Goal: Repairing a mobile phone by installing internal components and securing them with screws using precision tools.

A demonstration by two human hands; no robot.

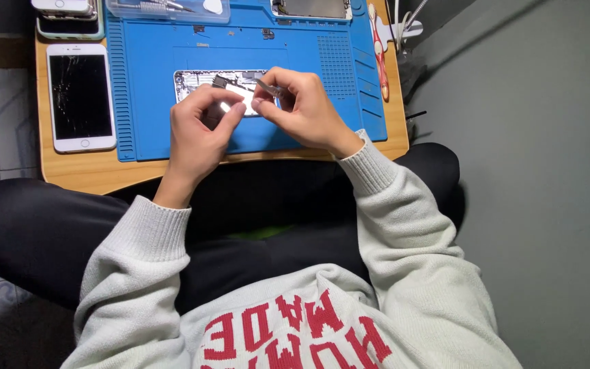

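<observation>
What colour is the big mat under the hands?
The mat is bright blue; the head view shows it clearly.

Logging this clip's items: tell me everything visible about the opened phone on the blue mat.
The opened phone lies flat near the middle of the blue mat, long side across the picture, its screen gone. Its silvery metal shell is open upward, with dark and pale inner parts showing; fine detail is too small to tell. The left hand and right hand cover its right half. The right hand holds slim metal tweezers over it; whether they touch the phone cannot be told.
</observation>
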